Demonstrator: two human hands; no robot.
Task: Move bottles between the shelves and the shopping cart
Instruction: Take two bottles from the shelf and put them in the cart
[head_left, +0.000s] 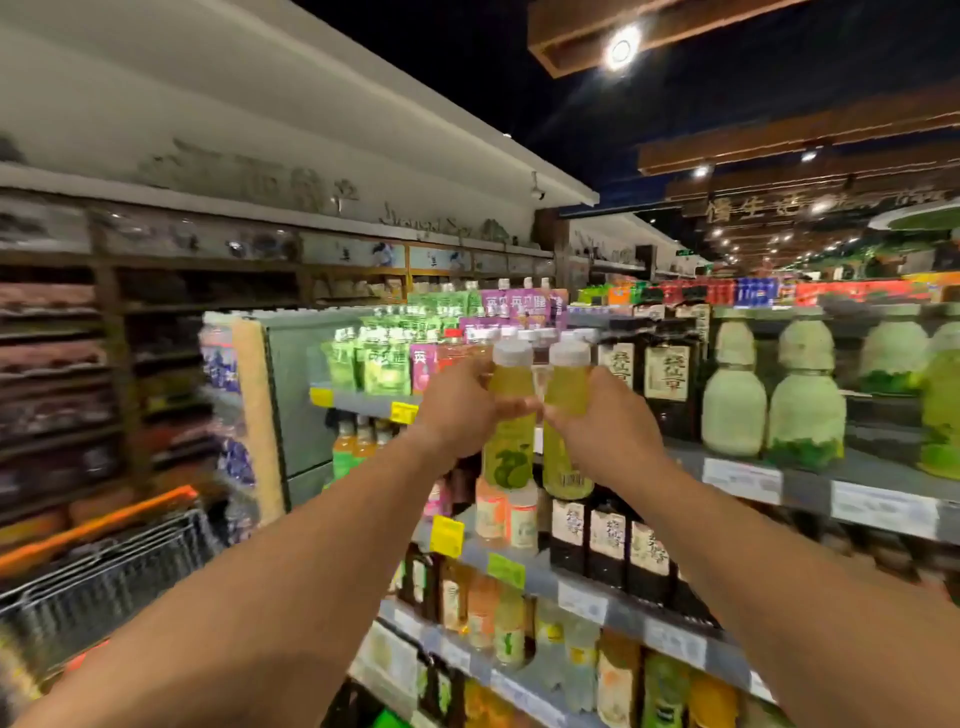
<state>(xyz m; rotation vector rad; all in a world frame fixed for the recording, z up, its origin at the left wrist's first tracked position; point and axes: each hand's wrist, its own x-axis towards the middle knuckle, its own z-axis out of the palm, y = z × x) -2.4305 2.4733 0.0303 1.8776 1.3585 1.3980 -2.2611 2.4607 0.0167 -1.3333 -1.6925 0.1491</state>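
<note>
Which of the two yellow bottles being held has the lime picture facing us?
The yellow bottle in the left hand: left bottle shows a green lime picture on its label. The right bottle, held by the right hand, shows a barcode instead.

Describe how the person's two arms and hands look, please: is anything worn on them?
Both forearms are bare up to the frame's lower edge: no sleeves show. The left hand and the right hand wear no gloves. No watch, bracelet or ring is visible; motion blur hides finer detail.

Single head-worn view, facing forward along the aisle. Shelves (753, 470) close ahead; shopping cart (104, 577) lower left.
</note>
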